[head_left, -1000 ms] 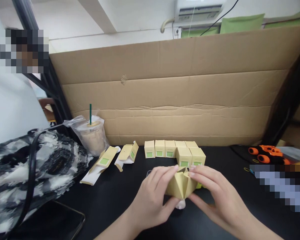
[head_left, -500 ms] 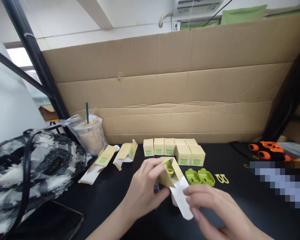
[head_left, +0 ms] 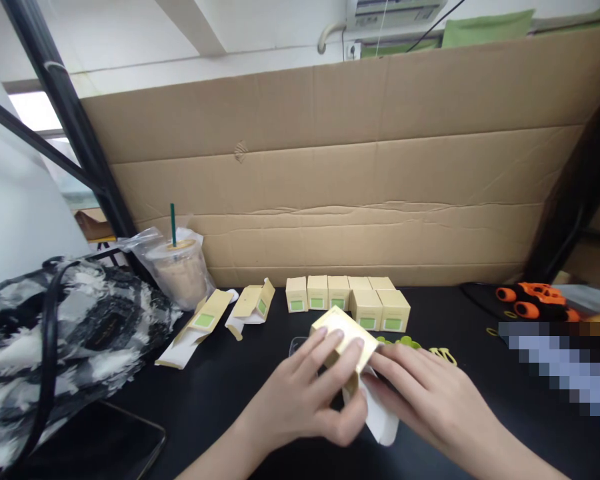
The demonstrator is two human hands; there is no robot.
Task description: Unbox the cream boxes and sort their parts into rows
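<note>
A small pale-yellow cardboard box (head_left: 349,328) is tipped on its side above the black table. My left hand (head_left: 307,397) is closed round it, fingers over the top and thumb below. At the box's right, open end my right hand (head_left: 430,397) is closed, its fingertips partly hidden at the edge. The box's white end flap (head_left: 381,413) hangs down by that thumb. What lies inside the box is out of sight. Behind my right hand a green frog-shaped case (head_left: 409,342) shows only its upper rim. Two pale-yellow ring-like pieces (head_left: 445,355) lie to its right.
Several closed small boxes (head_left: 367,310) stand in rows behind. To the left lie two opened, flattened boxes (head_left: 250,305), a bagged drink cup (head_left: 180,273), a black-and-white bag (head_left: 95,327) and a dark tablet-like slab (head_left: 95,443). An orange toy car (head_left: 537,300) is at right.
My left hand has turned the box over, so its opening faces right and down instead of up towards me. My right hand has moved from the flap's end up to the opening.
</note>
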